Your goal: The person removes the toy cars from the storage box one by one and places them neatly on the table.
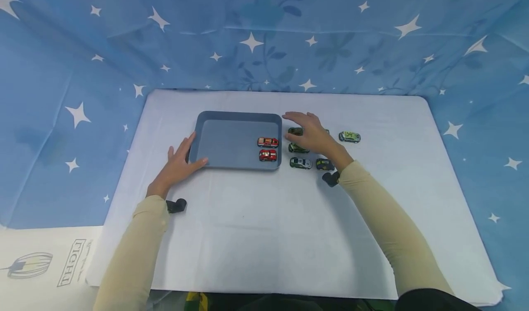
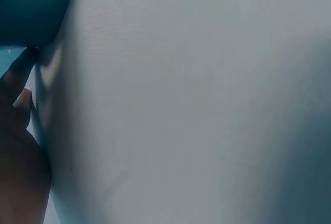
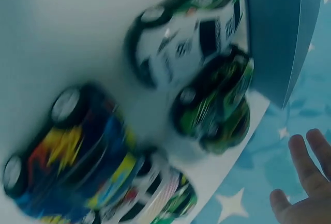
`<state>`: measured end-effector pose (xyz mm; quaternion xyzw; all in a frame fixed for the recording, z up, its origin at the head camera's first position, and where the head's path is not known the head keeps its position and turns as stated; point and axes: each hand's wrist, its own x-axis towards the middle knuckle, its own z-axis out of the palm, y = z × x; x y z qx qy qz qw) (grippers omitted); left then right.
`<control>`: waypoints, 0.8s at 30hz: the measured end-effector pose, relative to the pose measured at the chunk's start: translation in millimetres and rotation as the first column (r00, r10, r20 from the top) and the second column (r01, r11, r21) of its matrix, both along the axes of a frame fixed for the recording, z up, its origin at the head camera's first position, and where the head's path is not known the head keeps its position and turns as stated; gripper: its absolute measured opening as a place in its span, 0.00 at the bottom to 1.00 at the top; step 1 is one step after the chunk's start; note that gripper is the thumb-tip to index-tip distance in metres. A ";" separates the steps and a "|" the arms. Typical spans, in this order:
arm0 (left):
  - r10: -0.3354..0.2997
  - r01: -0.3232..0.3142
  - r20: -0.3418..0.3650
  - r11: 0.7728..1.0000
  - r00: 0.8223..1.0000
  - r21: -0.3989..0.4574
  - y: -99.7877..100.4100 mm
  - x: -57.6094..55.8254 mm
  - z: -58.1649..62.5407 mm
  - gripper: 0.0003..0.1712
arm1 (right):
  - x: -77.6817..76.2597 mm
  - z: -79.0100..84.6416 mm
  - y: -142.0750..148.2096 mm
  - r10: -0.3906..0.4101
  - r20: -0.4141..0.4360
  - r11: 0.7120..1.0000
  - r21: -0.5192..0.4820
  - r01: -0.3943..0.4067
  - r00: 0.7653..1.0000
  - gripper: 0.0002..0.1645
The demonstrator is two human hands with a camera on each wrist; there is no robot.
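Note:
A blue-grey tray (image 1: pixel 231 164) lies on the white table, with an orange-red toy car (image 1: pixel 267 142) and a red toy car (image 1: pixel 267 155) near its right end. My left hand (image 1: pixel 175 166) rests at the tray's near left corner, thumb and fingers spread along its edges. Over the toy cars right of the tray hovers my right hand (image 1: pixel 312 134), fingers extended and holding nothing. Around it are a dark green car (image 1: pixel 295 131), a green car (image 1: pixel 298 148), a white-and-green car (image 3: pixel 186 40) and a dark blue car (image 3: pixel 77 157) with flame markings. Another car is mostly hidden behind the hand.
A light green toy car (image 1: pixel 349 137) stands apart, farther right. Blue cloth with white stars (image 1: pixel 252 42) hangs behind the white table (image 1: pixel 256 237). At the lower left lies a pale sheet (image 1: pixel 45 242) printed with a whisk.

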<state>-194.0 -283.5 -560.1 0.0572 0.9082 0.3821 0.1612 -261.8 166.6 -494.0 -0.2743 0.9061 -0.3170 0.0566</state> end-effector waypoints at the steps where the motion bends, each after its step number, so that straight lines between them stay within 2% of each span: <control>1: -0.001 0.001 0.000 1.000 1.000 -0.005 0.0 -0.9 -0.7 0.60 | 0.3 -0.8 -3.5 0.014 -0.007 1.000 -0.005 -0.014 1.000 0.36; 5: 0.008 -0.008 0.012 1.000 1.000 -0.014 0.3 -3.2 -1.5 0.61 | 1.8 -1.4 -17.5 0.047 -0.026 0.999 -0.011 -0.047 0.999 0.36; 10: 0.010 -0.010 -0.009 1.000 1.000 -0.016 -0.4 -5.0 -0.6 0.60 | -0.8 -4.5 -35.2 0.068 -0.037 0.997 0.036 -0.067 0.997 0.34; 15: 0.004 -0.005 -0.012 1.000 1.000 -0.017 -0.8 -3.3 -2.0 0.60 | -3.5 -10.4 -46.6 0.091 0.006 0.991 0.094 -0.092 0.996 0.34; 18: -0.008 0.007 -0.016 1.000 1.000 -0.010 0.6 -2.7 -4.2 0.59 | -3.1 -14.0 -48.7 0.084 0.031 0.986 0.139 -0.087 0.996 0.35; 24: -0.010 0.009 -0.044 1.000 0.999 -0.013 -1.6 -1.4 -3.5 0.59 | -4.1 -23.3 -55.6 0.069 0.028 0.979 0.188 -0.073 0.997 0.33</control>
